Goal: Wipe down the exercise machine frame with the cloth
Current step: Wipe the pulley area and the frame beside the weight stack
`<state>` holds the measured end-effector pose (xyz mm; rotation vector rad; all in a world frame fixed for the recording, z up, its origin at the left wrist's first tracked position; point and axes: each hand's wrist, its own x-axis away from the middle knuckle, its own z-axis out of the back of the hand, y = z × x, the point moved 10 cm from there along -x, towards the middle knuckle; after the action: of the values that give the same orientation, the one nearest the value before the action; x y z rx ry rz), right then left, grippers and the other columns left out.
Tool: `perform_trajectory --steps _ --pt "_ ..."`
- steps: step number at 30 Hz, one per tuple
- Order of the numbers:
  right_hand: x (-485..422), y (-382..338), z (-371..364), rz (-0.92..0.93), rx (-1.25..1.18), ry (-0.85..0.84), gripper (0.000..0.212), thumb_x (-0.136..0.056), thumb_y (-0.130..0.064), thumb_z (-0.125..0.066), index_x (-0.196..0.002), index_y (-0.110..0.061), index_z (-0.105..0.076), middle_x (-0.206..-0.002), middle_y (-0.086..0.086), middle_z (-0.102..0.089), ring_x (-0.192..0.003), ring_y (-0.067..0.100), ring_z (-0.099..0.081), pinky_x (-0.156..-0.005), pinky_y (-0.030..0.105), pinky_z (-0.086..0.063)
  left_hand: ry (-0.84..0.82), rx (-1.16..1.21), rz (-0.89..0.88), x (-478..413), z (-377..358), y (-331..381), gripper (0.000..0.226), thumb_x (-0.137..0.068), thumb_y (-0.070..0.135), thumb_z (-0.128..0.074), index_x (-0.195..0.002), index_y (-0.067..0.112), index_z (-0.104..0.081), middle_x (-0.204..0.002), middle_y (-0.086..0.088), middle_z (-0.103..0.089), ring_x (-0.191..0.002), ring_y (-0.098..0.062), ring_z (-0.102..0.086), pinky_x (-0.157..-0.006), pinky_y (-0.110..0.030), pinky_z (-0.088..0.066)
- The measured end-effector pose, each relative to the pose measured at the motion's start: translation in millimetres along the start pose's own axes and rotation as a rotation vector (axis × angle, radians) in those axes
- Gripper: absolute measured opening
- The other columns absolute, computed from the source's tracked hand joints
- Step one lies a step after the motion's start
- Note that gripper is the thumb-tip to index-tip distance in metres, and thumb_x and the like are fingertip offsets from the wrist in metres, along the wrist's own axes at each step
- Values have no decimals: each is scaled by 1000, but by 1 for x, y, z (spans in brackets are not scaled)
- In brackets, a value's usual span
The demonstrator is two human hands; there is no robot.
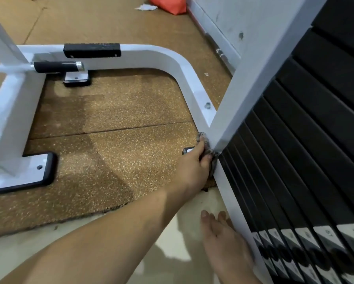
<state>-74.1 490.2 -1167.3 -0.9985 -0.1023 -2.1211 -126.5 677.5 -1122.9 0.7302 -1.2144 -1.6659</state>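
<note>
The cloth (pixel 213 162) is judged to be light, soft and limp. It can be bunched into a pad and taken hold of anywhere, and it is best gripped so that a thick fold lies between the fingers and the metal. The frame (pixel 254 78) is judged to be stiff, heavy and fixed in place. Its glossy white paint is likely to be slippery under a damp rag, so firm pressure is called for rather than care against breakage. The cloth is seen at the foot of the frame's upright post, pressed into the corner where the curved base tube (pixel 172 64) meets that post. It is held there by the left hand (pixel 192 165), whose fingers (pixel 202 148) are curled round it. The cloth is sandwiched between those fingers and the post, and a grey mottled edge shows above the fingers and on the side towards the post. How much of it is tucked into the palm cannot be told. The right hand (pixel 223 242) is laid lower along the same post, nearer the camera. Its fingers are straight and flat against the white metal and nothing is held in it, so it is judged to be a brace. The black weight stack (pixel 295 160) is set just behind the post. The speckled rubber mat (pixel 120 150) is spread on the floor on the post's other side, inside the bend of the base tube.
</note>
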Motion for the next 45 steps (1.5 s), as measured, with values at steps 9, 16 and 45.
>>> perform_trajectory --steps 9,16,45 --pt "4 1 7 -19 -103 41 75 -102 -67 -6 -160 -28 -34 -173 -5 -13 -157 19 -20 -126 44 -19 -80 -198 -151 14 6 -3 27 -100 20 -61 -126 20 -64 -88 7 -63 -87 -23 -65 -71 -22 -37" --pt "6 1 6 -21 -95 55 77 -100 -70 -4 -160 -32 -33 -173 -8 -9 -159 16 -14 -126 48 -19 -52 -470 -203 -18 36 19 49 -104 32 -55 -150 18 -45 -143 -6 -42 -126 -23 -47 -111 -31 -38" --pt "-6 2 -2 4 -59 81 69 -104 -64 -10 -159 -32 -35 -173 -3 -10 -159 13 -7 -126 38 -15 -112 -732 -351 -2 -2 -21 62 -108 40 -38 -163 16 -21 -171 -2 -13 -159 -21 -4 -128 -33 2"
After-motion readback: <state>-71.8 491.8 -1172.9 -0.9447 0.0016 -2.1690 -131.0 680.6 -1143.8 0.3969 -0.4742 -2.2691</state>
